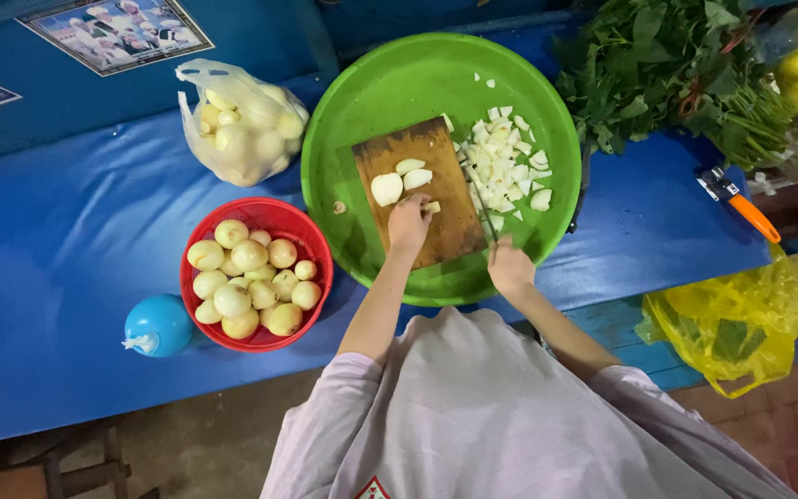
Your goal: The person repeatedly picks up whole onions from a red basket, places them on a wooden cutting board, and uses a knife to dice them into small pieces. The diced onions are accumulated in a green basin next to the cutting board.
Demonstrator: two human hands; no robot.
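Note:
A wooden cutting board [445, 217] lies in a big green round tray [362, 102]. On the board are a few peeled onion pieces [387, 188]. My left hand [408, 225] presses down on a small onion piece [432, 206] at the board's middle. My right hand [510, 267] grips a knife [485, 214] whose thin blade runs along the board's right edge. A pile of chopped onion [506, 159] sits in the tray to the right of the board.
A red basket [274, 214] of peeled onions and a clear bag of onions [242, 120] sit left of the tray. A blue round bottle [158, 325] stands beside the basket. Leafy greens [667, 65], an orange-handled peeler [741, 203] and a yellow bag [731, 323] are at right.

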